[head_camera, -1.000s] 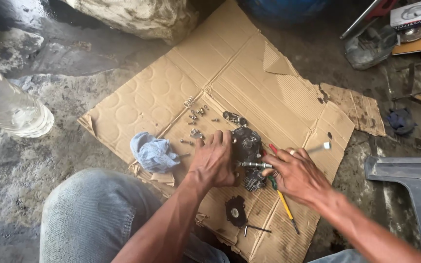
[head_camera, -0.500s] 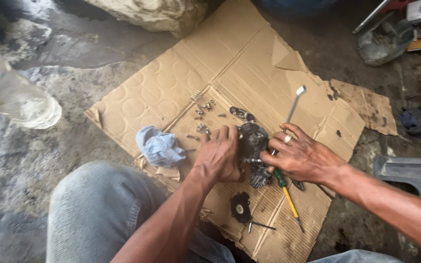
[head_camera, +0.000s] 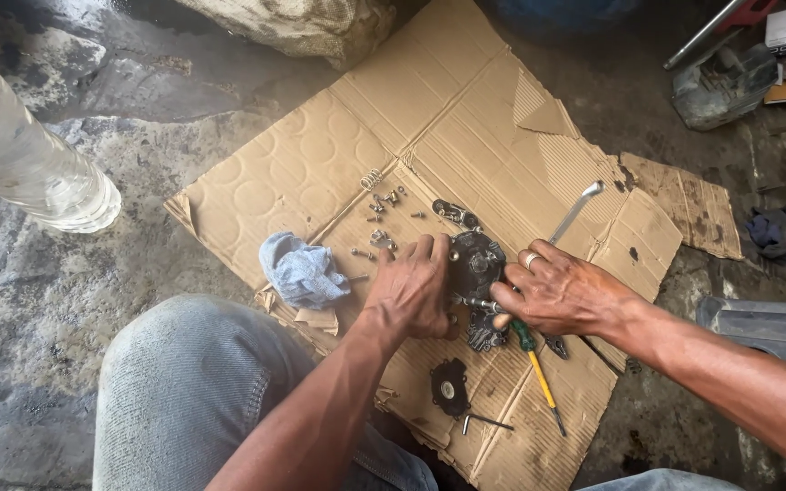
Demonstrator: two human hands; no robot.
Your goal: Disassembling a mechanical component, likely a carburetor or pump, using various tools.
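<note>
Far left of frame: one clear plastic bottle (head_camera: 25,159), standing on the wet concrete floor (head_camera: 65,300). Centre: one sheet of flattened brown cardboard (head_camera: 466,118), serving as work surface. On it, left of centre: one crumpled pale blue rag (head_camera: 302,270); just above and right of it, one small coil spring (head_camera: 370,178) and a scatter of small screws and bolts (head_camera: 382,211), roughly ten, exact count unclear. Centre: left hand (head_camera: 414,289), fingers curled over and steadying one dark round metal engine part (head_camera: 477,264), which lies on the cardboard between both hands. Right hand (head_camera: 564,295), grip pinched narrowly on a small metal fitting at the part's lower edge. Below: one black round gasket-like disc (head_camera: 448,387) lying apart; one green-and-yellow-handled screwdriver (head_camera: 535,365). Upper right of the hands: one silver spanner (head_camera: 577,210). Judged state: dismantling well advanced, fasteners and disc already off; main body remains assembled in hand.
</note>
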